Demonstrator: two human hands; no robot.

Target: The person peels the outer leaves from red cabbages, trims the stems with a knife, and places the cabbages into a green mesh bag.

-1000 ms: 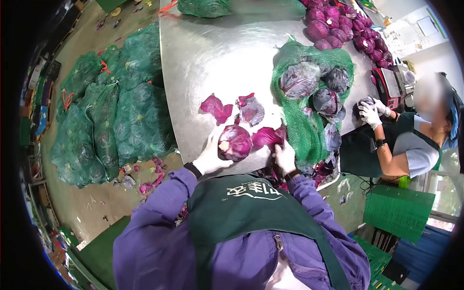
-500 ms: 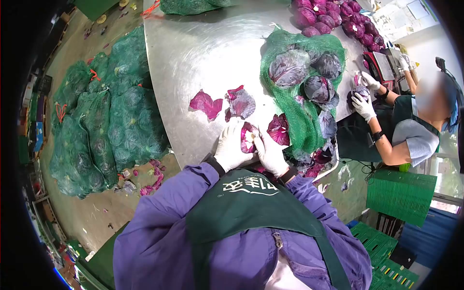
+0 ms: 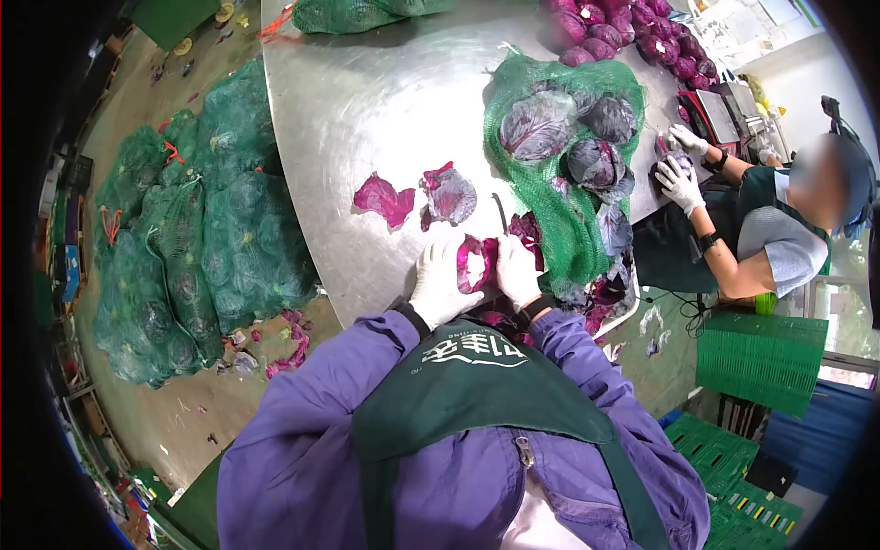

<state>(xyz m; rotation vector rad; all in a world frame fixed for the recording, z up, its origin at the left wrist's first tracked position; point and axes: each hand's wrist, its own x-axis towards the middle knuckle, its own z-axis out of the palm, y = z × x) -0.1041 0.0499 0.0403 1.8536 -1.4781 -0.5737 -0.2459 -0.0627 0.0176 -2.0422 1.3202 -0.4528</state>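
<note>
The cabbage (image 3: 474,267) is held low in the middle of the frame, over the near edge of the surface (image 3: 348,110), and its sides are partly covered by the white-gloved hands. By the left hand (image 3: 440,282) it is gripped from the left, with the fingers curved around it and partly hidden. The right hand (image 3: 519,273) is placed close against its right side, partly curled; its fingertips are hard to make out, and whether the cabbage is gripped by it cannot be told. Above the right hand a thin dark strip (image 3: 500,213) is seen, its lower end hidden and its nature unclear. Both forearms are angled inward from the lower corners, with elbows bent and wrists brought near each other above the apron (image 3: 486,394). Two loose leaves (image 3: 385,200) are spread above and left of the hands. To the right, a green net bag (image 3: 555,215) is laid beneath large dark heads (image 3: 536,126), and by its lower edge the tray (image 3: 631,307) is largely covered with scraps. At the right of the frame, a dark head is held by a co-worker (image 3: 779,225), partly obscured by gloved fingers. The bag (image 3: 367,14) at the top is cut off by the frame.
</note>
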